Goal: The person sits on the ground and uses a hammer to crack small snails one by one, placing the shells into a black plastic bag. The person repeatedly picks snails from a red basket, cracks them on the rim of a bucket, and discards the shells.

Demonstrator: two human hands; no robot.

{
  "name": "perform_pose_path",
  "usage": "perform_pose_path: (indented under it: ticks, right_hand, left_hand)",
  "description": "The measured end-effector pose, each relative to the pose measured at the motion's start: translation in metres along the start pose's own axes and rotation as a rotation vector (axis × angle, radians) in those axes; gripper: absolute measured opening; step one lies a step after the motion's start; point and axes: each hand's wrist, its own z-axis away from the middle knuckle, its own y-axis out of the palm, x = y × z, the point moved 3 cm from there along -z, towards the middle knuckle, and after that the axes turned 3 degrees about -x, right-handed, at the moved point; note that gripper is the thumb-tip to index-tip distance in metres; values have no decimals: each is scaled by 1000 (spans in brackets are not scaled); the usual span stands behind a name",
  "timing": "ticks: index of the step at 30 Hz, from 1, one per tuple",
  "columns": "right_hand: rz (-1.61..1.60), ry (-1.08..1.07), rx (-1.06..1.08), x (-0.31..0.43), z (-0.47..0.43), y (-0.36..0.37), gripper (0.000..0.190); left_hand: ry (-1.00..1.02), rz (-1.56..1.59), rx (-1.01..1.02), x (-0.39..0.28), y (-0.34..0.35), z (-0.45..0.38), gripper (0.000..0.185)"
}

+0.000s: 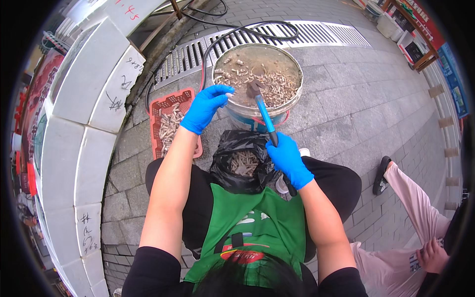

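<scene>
My left hand [207, 107], in a blue glove, pinches a small pale piece, perhaps a spiral snail shell [229, 95], over the near left rim of a bucket [300, 89]. My right hand [287, 157], also gloved, grips the black handle of a hammer [262, 107] with a blue shaft. The hammer's rusty head rests at the bucket's top surface, which is strewn with shells and fragments [280, 87]. A red plastic basket [153, 130] of long shells stands left of the bucket. Between my knees a black plastic bag [230, 139] lies open around more shell pieces.
A black hose [237, 29] curls over the metal drain grate [311, 33] behind the bucket. Stacked pale slabs [96, 159] bearing handwriting line the left side. A person in pink trousers [415, 196] is close on the right, one dark shoe on the paving.
</scene>
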Motion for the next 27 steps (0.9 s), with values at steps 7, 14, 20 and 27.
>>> perform_pose_path:
  ticks: [7, 14, 20, 27]
  right_hand:
    - [-8, -53, -21, -3, -1, -1, 24]
    - [-286, 10, -38, 16, 9, -12, 20]
    - [-308, -174, -146, 47, 15, -29, 22]
    - [317, -150, -113, 9, -2, 0, 21]
  left_hand:
    - [3, 85, 47, -9, 9, -1, 23]
    - [136, -399, -237, 30, 14, -27, 19]
    - [193, -834, -327, 39, 28, -33, 20]
    - [208, -884, -319, 40, 27, -31, 18]
